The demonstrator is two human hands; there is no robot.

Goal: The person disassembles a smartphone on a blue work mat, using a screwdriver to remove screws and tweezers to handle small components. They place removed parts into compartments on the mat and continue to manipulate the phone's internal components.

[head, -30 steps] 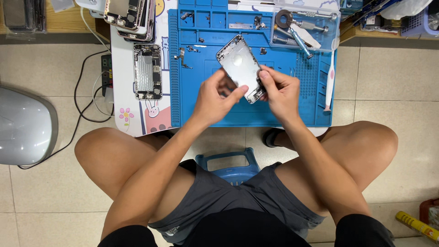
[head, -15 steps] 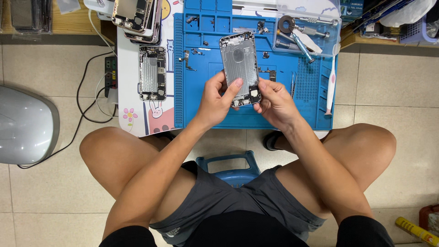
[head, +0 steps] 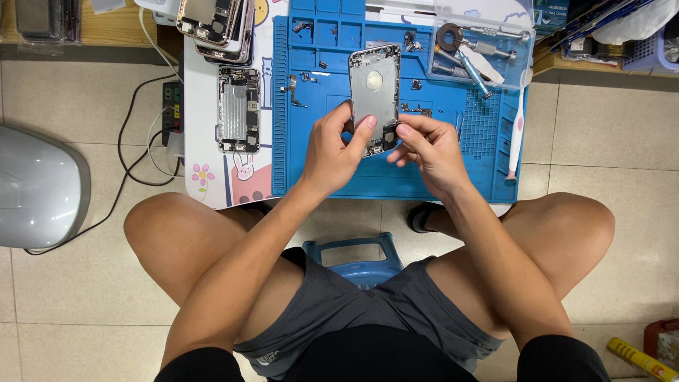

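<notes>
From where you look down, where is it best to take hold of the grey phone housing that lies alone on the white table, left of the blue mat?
Probably by its two long edges, coming from above. The phone housing lies flat, open side up, with small parts exposed inside, so pinching the bare metal rim avoids them. Its long sides look free: the blue mat is to its right, the stacked housings beyond its top end.

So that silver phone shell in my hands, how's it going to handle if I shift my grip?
The phone shell looks like thin bare metal, so probably light and stiff. Its smooth face may be slippery. Left hand and right hand pinch only its lower end, so it could tip.
</notes>
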